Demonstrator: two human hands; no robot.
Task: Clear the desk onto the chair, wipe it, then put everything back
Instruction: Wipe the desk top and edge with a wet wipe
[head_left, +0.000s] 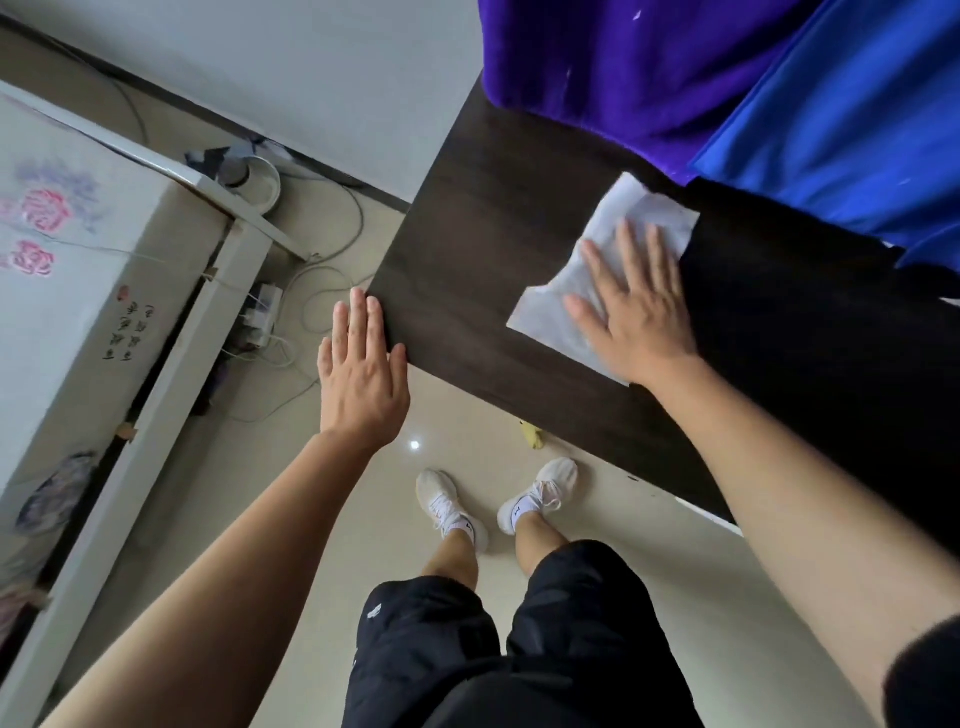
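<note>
Step in hand, by judgement: the wiping stage. The visible top of the dark wood-grain bench carries no loose items. The chair is not in view.

Right hand: flat, fingers straight and spread, palm pressing a white, creased wiping cloth onto the bench, towards its right part. Nothing is gripped.

Left hand: open, fingers straight and together, set against the near left corner of the bench with the thumb at the edge. It holds nothing. Whether it bears weight cannot be told.

Recommendations for the stroke:
- Keep the palm centred on the cloth. Its near corner and far edge lie outside the hand and could fold under on a pull.
- Work in overlapping passes from the far side to the near edge, then out to the left corner, which looks unwiped.
- Use the left hand to steady the bench, and lift it clear when the cloth reaches that corner.

Hazards: purple plush fabric and blue smooth fabric overhang the far right of the bench, and the cloth may snag them. A black area lies just beside the cloth. I cannot tell what it is.
</note>
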